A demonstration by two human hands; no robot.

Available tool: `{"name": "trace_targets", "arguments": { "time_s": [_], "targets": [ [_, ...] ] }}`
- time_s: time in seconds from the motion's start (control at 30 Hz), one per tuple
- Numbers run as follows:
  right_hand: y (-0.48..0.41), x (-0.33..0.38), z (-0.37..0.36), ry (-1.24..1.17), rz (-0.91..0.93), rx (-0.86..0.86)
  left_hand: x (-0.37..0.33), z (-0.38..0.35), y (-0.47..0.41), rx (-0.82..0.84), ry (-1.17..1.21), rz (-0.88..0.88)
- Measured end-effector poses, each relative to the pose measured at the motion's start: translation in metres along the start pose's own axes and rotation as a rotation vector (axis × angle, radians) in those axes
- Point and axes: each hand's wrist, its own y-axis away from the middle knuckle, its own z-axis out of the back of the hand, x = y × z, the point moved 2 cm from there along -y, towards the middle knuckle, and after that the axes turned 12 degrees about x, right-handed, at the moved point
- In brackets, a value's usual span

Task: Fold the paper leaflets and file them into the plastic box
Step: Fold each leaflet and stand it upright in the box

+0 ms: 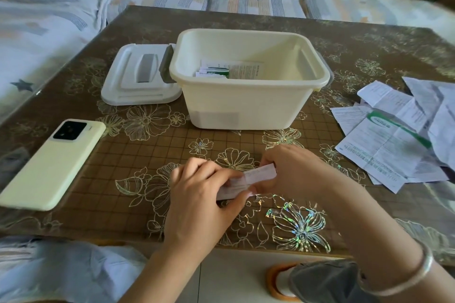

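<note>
Paper leaflet pinched by left hand and right hand, fold apparently underway; next, carry forward to plastic box

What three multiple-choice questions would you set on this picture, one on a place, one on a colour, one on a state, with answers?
1. Where is the lid of the plastic box?
A on the box
B on the table, left of the box
C under the box

2. What colour is the phone?
A pale yellow
B red
C black

3. What state is the folded leaflet in?
A pinched between left hand and right hand
B lying in the box
C lying flat on the phone

Answers:
1 B, the lid lies flat by the box's left side.
2 A, its back is pale yellow.
3 A, fingers of both hands grip it above the table.
</note>
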Motion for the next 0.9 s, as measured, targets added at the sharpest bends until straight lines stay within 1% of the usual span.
{"name": "trace_targets", "arguments": {
  "time_s": [0.1, 0.2, 0.27, 0.3, 0.33, 0.4, 0.57, 0.7, 0.8, 0.9],
  "targets": [
    [0.008, -0.007, -0.008, -0.132, 0.041, -0.097, -0.001, 0.0, -0.001, 0.019, 0.005, 0.016],
    [0.02, -0.013, -0.016, -0.483, 0.114, -0.151, -0.001, 0.0, -0.001, 0.034, 0.006, 0.022],
    [0.03, -0.012, -0.019, -0.721, 0.198, -0.174, 0.0, 0.0, -0.001, 0.041, 0.005, 0.021],
    [0.036, -0.01, -0.022, -0.81, 0.247, -0.185, 0.0, 0.0, -0.002, 0.044, 0.0, 0.021],
    [0.04, -0.009, -0.025, -0.848, 0.291, -0.203, 0.0, 0.0, -0.002, 0.046, -0.012, 0.021],
    [0.044, -0.007, -0.035, -0.802, 0.345, -0.265, 0.0, 0.0, -0.002, 0.042, -0.032, 0.018],
    [0.039, -0.003, -0.065, -0.436, 0.455, -0.469, -0.001, 0.003, -0.003, 0.042, 0.005, 0.042],
    [0.034, -0.004, -0.075, -0.313, 0.491, -0.513, 0.0, 0.005, -0.002, 0.054, 0.077, 0.056],
    [0.033, -0.004, -0.076, -0.26, 0.5, -0.514, 0.005, 0.007, 0.0, 0.117, 0.166, 0.051],
    [0.032, -0.005, -0.076, -0.235, 0.495, -0.512, 0.009, 0.012, 0.003, 0.181, 0.236, 0.008]
  ]
}}
